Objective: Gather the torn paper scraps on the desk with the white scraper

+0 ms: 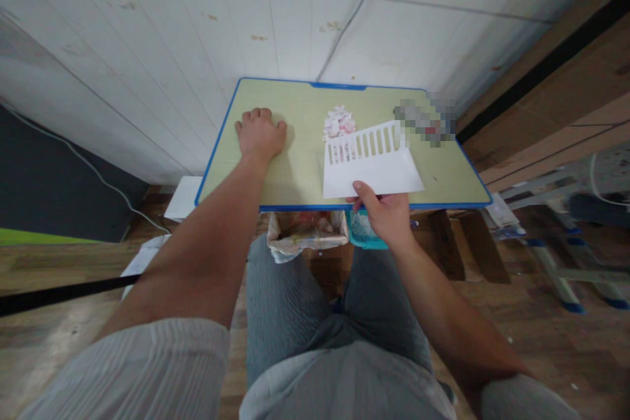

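My right hand (386, 213) pinches the near edge of a white sheet of paper (374, 167) at the front of a small green table with a blue rim (224, 128). Along the paper's far edge runs a row of cut slits. Behind it lies a small heap of white and pink paper scraps (338, 123). My left hand (260, 132) rests palm down, fingers curled, on the table's left part and holds nothing.
A blurred-out object (426, 119) lies at the table's far right. A lined bin (306, 233) and a teal container (361, 231) stand under the front edge, by my knees. White tiled walls meet behind the table. A metal rack (566, 236) stands at the right.
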Available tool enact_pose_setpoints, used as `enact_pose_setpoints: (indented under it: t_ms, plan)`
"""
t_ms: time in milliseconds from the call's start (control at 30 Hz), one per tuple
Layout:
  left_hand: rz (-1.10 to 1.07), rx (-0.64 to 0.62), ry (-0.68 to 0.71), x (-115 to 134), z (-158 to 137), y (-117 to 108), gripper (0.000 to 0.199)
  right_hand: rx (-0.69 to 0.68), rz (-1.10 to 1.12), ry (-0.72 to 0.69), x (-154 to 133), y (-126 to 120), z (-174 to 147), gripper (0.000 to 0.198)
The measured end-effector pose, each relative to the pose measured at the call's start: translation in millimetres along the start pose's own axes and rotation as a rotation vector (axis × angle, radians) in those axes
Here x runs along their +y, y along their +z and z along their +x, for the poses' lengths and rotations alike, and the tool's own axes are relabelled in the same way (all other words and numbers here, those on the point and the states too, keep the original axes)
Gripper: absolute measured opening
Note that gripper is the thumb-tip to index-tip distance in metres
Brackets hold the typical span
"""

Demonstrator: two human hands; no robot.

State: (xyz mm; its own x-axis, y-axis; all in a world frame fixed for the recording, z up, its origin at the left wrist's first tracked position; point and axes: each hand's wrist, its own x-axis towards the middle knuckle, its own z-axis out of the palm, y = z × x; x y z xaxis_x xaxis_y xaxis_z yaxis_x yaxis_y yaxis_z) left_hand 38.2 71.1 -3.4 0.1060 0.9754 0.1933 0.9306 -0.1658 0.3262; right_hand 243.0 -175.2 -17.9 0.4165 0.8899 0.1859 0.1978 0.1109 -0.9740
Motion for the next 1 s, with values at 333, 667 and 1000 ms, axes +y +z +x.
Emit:
enact_pose_setpoints:
  t_ms: [333,667,1000]
  plan:
    - [0.014,0.010,-0.002,-0.3,0.6,0.8,0.069,-0.062,0.044,0.046,2.4,-3.0,1.8,0.046]
    - [0.034,0.002,-0.003,1.6,-1.7,-2.2,0.069,-0.085,0.043,0.002,-2.8,-1.7,0.7,0.052]
    - [0.034,0.000,-0.009,1.4,-0.9,0.3,0.066,0.453,-0.004,-0.044,6.7,-65.2,8.9,0.033]
